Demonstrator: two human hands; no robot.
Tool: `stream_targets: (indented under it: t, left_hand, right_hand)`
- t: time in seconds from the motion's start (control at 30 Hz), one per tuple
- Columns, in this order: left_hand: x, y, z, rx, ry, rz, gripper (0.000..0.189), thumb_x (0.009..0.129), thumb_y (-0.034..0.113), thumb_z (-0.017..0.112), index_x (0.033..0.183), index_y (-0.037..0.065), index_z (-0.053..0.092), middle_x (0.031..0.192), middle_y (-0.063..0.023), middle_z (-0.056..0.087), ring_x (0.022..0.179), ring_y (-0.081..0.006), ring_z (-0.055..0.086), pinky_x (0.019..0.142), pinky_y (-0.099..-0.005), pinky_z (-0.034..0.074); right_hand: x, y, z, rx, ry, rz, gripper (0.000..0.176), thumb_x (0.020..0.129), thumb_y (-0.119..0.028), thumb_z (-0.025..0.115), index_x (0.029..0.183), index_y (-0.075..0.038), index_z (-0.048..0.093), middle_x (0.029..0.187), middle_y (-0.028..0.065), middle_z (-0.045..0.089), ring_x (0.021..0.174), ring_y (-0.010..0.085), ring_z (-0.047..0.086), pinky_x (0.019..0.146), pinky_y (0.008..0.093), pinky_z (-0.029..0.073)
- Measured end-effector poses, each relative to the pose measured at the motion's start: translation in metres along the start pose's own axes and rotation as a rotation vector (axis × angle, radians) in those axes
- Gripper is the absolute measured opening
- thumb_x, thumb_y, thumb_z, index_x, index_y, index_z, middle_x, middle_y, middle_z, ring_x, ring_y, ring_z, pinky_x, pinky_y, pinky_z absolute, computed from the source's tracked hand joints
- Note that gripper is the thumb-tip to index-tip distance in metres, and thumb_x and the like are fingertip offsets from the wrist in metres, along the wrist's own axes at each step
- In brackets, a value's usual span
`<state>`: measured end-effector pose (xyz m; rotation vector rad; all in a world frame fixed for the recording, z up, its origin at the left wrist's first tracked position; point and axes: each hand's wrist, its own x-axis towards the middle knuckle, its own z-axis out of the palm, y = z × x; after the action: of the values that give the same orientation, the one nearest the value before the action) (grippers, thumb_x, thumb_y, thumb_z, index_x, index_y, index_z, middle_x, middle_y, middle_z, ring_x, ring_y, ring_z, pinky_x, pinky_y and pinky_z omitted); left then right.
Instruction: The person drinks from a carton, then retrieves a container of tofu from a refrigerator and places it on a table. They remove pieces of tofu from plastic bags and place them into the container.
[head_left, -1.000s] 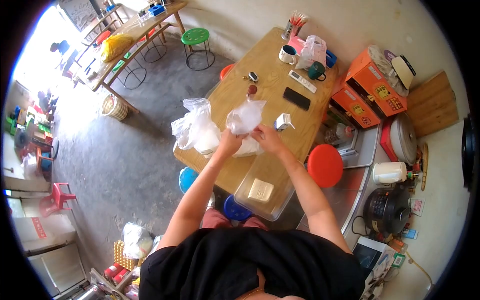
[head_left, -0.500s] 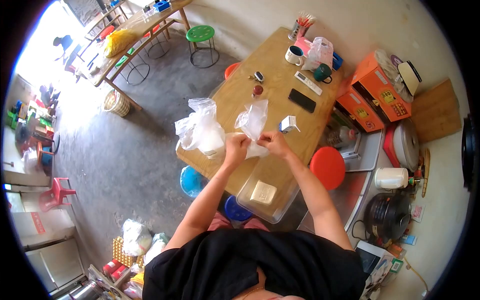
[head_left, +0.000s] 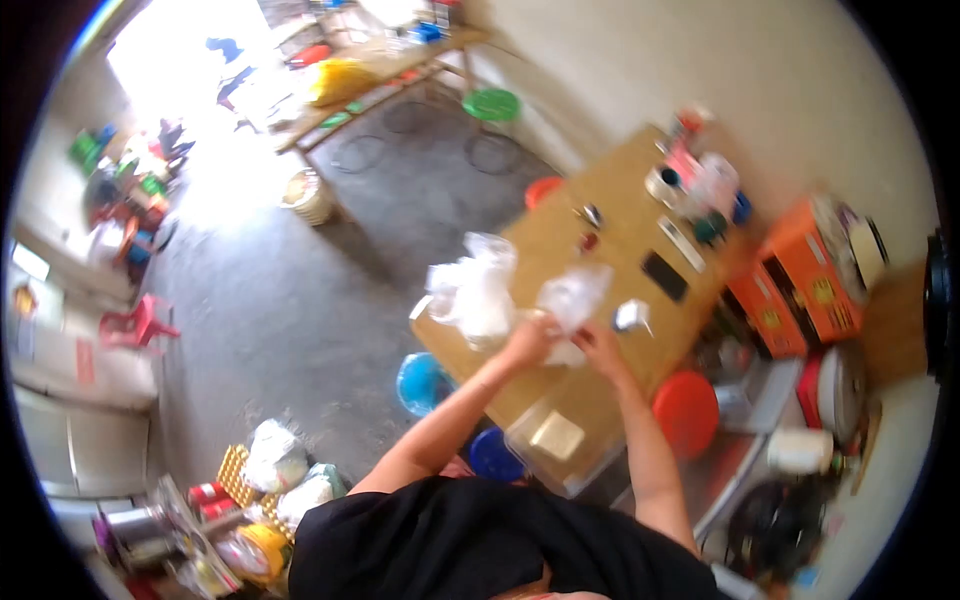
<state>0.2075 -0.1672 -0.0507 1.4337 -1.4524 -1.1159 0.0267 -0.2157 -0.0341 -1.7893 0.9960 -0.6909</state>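
Note:
Both hands are at a translucent plastic bag (head_left: 575, 295) over the wooden table. My left hand (head_left: 533, 340) is closed on the bag's left side, below its loose upper part. On the other side, my right hand (head_left: 600, 350) pinches the same bag, its fingertips blurred. Whatever is inside the bag cannot be made out. A second, whiter crumpled plastic bag (head_left: 475, 295) lies just left of my left hand. Nearer my body, a pale square block (head_left: 557, 436) rests in a clear plastic container (head_left: 520, 440). A small white carton (head_left: 631, 316) stands right of the bag.
The wooden table (head_left: 620, 220) carries a black phone (head_left: 664, 276), a white remote (head_left: 682, 244), a mug (head_left: 663, 184) and a small red-topped item (head_left: 587, 242). A red stool (head_left: 686, 413) and orange boxes (head_left: 815, 270) stand to the right, a blue bin (head_left: 423, 384) to the left.
The view has swung, so the table and hands appear further right and lower, and it is blurrier. Both hands stay at the translucent bag.

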Motion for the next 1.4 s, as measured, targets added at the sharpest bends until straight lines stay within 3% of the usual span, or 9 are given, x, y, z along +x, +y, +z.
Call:
stream_targets:
  t: [0.07, 0.13, 0.33, 0.37, 0.6, 0.67, 1.1, 1.17, 1.4]
  left_hand:
    - [-0.009, 0.029, -0.01, 0.244, 0.025, 0.024, 0.025, 0.084, 0.023, 0.064, 0.104, 0.007, 0.067, 0.101, -0.0195, 0.066, 0.094, -0.0367, 0.063, 0.083, -0.0434, 0.048]
    - [-0.008, 0.016, 0.002, 0.206, 0.224, 0.121, 0.021, 0.081, 0.015, 0.063, 0.102, 0.009, 0.066, 0.09, -0.0191, 0.067, 0.088, -0.0368, 0.064, 0.078, -0.0429, 0.049]
    - [-0.006, 0.008, 0.013, -0.085, 0.197, 0.237, 0.027, 0.077, -0.003, 0.058, 0.103, 0.003, 0.064, 0.096, -0.0202, 0.067, 0.094, -0.0365, 0.063, 0.08, -0.0387, 0.049]
    - [-0.002, -0.004, 0.018, -0.026, 0.156, 0.198, 0.026, 0.076, -0.004, 0.058, 0.102, 0.001, 0.064, 0.096, -0.0206, 0.066, 0.094, -0.0362, 0.063, 0.081, -0.0388, 0.049]
    - [-0.006, 0.003, 0.015, 0.119, 0.099, 0.162, 0.022, 0.073, -0.004, 0.056, 0.092, 0.002, 0.066, 0.091, -0.022, 0.066, 0.086, -0.0376, 0.063, 0.075, -0.0421, 0.049]
    - [-0.016, 0.029, 0.002, 0.029, 0.078, 0.134, 0.022, 0.07, -0.005, 0.054, 0.089, 0.0, 0.066, 0.091, -0.023, 0.066, 0.086, -0.0387, 0.062, 0.075, -0.0439, 0.049]
    - [-0.028, 0.024, -0.003, 0.044, 0.184, 0.231, 0.022, 0.075, 0.002, 0.058, 0.097, 0.002, 0.064, 0.094, -0.0228, 0.065, 0.091, -0.0401, 0.061, 0.077, -0.0426, 0.049]
    - [-0.023, 0.007, 0.003, 0.063, 0.175, 0.219, 0.021, 0.077, 0.002, 0.059, 0.097, 0.002, 0.064, 0.093, -0.0223, 0.065, 0.091, -0.0398, 0.061, 0.077, -0.0429, 0.048]
    - [-0.012, -0.027, 0.015, 0.066, 0.146, 0.181, 0.018, 0.081, 0.008, 0.062, 0.098, 0.003, 0.065, 0.094, -0.0211, 0.065, 0.09, -0.0389, 0.061, 0.077, -0.0439, 0.048]
  right_hand:
    - [0.001, -0.02, -0.01, -0.329, -0.068, 0.032, 0.021, 0.085, -0.015, 0.065, 0.102, -0.002, 0.065, 0.092, 0.012, 0.068, 0.083, 0.0227, 0.063, 0.075, 0.0351, 0.049]
    - [0.0, -0.074, -0.007, -0.12, 0.015, -0.1, 0.021, 0.086, -0.011, 0.062, 0.106, -0.004, 0.064, 0.1, 0.014, 0.065, 0.093, 0.0302, 0.061, 0.084, 0.0379, 0.047]
    - [-0.003, -0.06, -0.007, -0.217, -0.253, -0.167, 0.024, 0.088, -0.009, 0.062, 0.111, -0.002, 0.061, 0.108, 0.0113, 0.063, 0.1, 0.0248, 0.059, 0.088, 0.0381, 0.046]
    - [-0.005, -0.031, -0.007, -0.251, -0.201, -0.222, 0.027, 0.083, -0.007, 0.063, 0.11, -0.004, 0.062, 0.107, 0.0138, 0.063, 0.104, 0.0317, 0.057, 0.092, 0.041, 0.044]
    - [0.003, -0.025, -0.01, -0.215, -0.256, -0.179, 0.023, 0.083, -0.003, 0.065, 0.106, -0.002, 0.063, 0.103, 0.0085, 0.065, 0.096, 0.0213, 0.061, 0.082, 0.0349, 0.049]
    - [0.001, -0.036, -0.011, -0.16, -0.169, -0.151, 0.023, 0.079, -0.011, 0.067, 0.102, -0.005, 0.064, 0.102, 0.0134, 0.065, 0.096, 0.0297, 0.061, 0.084, 0.041, 0.047]
    - [-0.001, -0.053, -0.013, -0.461, -0.231, -0.534, 0.021, 0.081, -0.009, 0.063, 0.101, -0.005, 0.065, 0.101, 0.0179, 0.065, 0.094, 0.0367, 0.06, 0.083, 0.0421, 0.047]
    - [-0.007, -0.053, -0.013, -0.35, -0.256, -0.248, 0.017, 0.079, -0.009, 0.066, 0.095, -0.005, 0.067, 0.094, 0.0189, 0.066, 0.088, 0.0375, 0.061, 0.079, 0.0415, 0.047]
    - [-0.004, -0.042, -0.017, -0.404, -0.261, -0.283, 0.011, 0.079, -0.011, 0.068, 0.088, -0.005, 0.068, 0.081, 0.0167, 0.065, 0.077, 0.0355, 0.061, 0.074, 0.0406, 0.046]
